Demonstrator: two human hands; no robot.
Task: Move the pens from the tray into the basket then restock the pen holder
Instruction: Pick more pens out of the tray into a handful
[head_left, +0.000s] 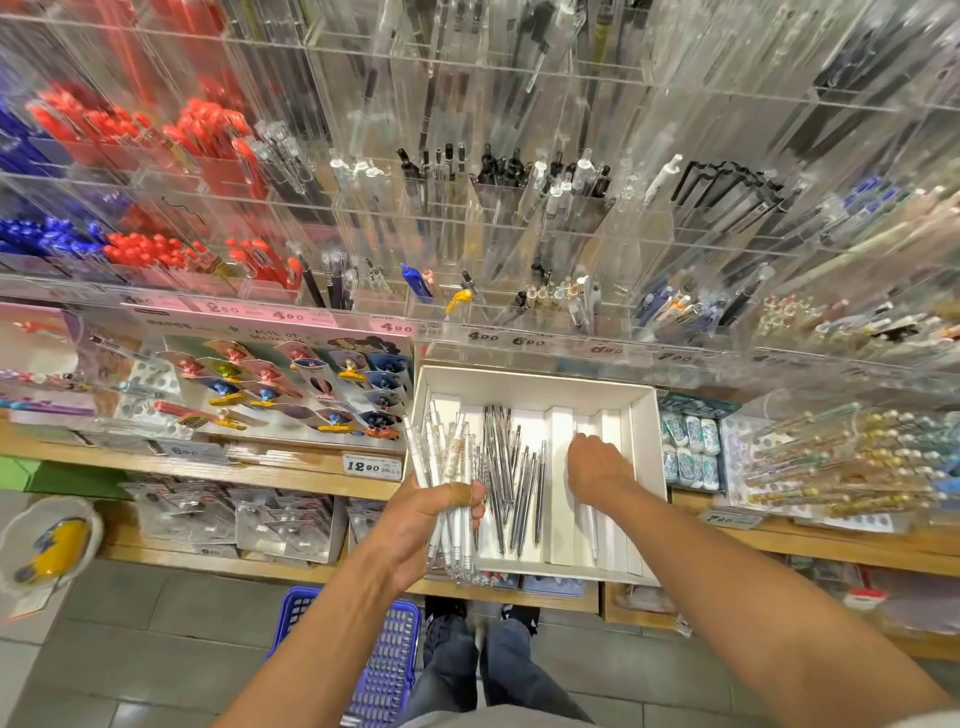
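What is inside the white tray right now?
The white tray holds loose grey pens left of centre and a few white pens under the right hand, which hides what it grasps.

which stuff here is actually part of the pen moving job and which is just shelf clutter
Part of the job:
- white tray
- grey pens lying in the tray
- bundle of clear pens gripped by the left hand
- right hand reaching into the tray
- blue basket on the floor
- clear pen holders on the wall

Just lying about:
- erasers
- red pens
- price tags
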